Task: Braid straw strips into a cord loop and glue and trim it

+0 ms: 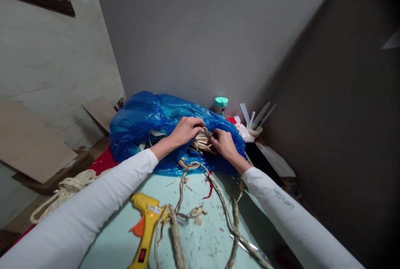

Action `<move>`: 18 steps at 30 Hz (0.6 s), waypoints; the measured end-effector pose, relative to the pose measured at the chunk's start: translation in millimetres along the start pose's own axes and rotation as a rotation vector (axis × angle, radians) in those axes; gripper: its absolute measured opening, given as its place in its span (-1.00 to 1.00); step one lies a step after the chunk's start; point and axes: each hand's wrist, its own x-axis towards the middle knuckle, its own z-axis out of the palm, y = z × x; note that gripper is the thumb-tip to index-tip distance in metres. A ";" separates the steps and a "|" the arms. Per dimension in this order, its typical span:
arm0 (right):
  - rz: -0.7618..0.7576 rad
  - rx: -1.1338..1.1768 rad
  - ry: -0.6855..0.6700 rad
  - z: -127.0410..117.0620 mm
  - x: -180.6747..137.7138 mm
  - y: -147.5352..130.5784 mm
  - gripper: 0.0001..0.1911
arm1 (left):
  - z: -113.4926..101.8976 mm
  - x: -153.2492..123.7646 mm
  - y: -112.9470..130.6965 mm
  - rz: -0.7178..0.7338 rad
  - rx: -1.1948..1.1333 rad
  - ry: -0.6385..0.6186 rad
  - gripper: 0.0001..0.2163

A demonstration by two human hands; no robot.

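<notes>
My left hand [186,130] and my right hand [223,142] are both closed on a bundle of pale dried husk strips [202,140], just in front of a crumpled blue plastic bag [140,123]. The fingers of each hand pinch the bundle from either side. Braided husk rope [184,177] trails from the bundle toward me across the pale green table top [203,240]. Both arms wear white sleeves.
A yellow glue gun [146,223] lies at the near left with its light on. A coil of rope [67,187] rests at the left. A cup of glue sticks [254,125] and a jar with a green lid [221,104] stand by the wall. Cardboard sheets [31,144] lean at the left.
</notes>
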 end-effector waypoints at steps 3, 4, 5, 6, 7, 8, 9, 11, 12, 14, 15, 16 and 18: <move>-0.083 -0.029 0.027 -10.7 -7.5 -8.7 -0.70 | 5.2 -0.8 -3.7 -0.008 -0.021 -0.028 -0.90; -0.113 -0.038 0.046 -14.8 -10.0 -12.5 -0.70 | 7.7 -1.1 -4.9 -0.010 -0.023 -0.033 -0.90; -0.145 -0.048 0.068 -18.7 -12.2 -16.6 -0.71 | 10.3 -1.2 -5.9 -0.010 -0.023 -0.036 -0.89; -0.177 -0.059 0.091 -22.0 -14.0 -20.6 -0.72 | 12.9 -1.1 -6.6 -0.011 -0.020 -0.036 -0.86; -0.208 -0.070 0.113 -24.6 -15.3 -24.4 -0.73 | 15.3 -0.8 -7.0 -0.013 -0.013 -0.034 -0.84; -0.234 -0.081 0.135 -26.3 -16.0 -27.5 -0.74 | 17.2 -0.4 -7.2 -0.017 -0.004 -0.029 -0.82; -0.252 -0.091 0.156 -27.0 -16.2 -29.6 -0.73 | 18.7 0.0 -7.5 -0.025 0.007 -0.021 -0.81; -0.267 -0.108 0.176 -25.3 -15.2 -29.7 -0.73 | 20.2 0.5 -8.9 -0.045 0.029 -0.002 -0.79; -0.273 -0.115 0.167 -23.1 -14.1 -27.7 -0.75 | 20.3 0.3 -10.1 -0.055 0.037 0.004 -0.78; -0.295 -0.136 0.113 -16.6 -11.3 -20.1 -0.80 | 20.0 -0.9 -13.9 -0.067 0.048 0.005 -0.77; -0.309 -0.151 0.079 -12.8 -9.9 -15.3 -0.80 | 19.9 -2.1 -16.1 -0.071 0.050 0.000 -0.76; -0.320 -0.171 0.047 -9.1 -8.4 -10.5 -0.78 | 19.9 -3.5 -18.5 -0.075 0.053 -0.005 -0.76; -0.326 -0.219 0.003 -2.7 -5.7 -2.7 -0.75 | 20.5 -6.7 -22.9 -0.083 0.062 -0.016 -0.74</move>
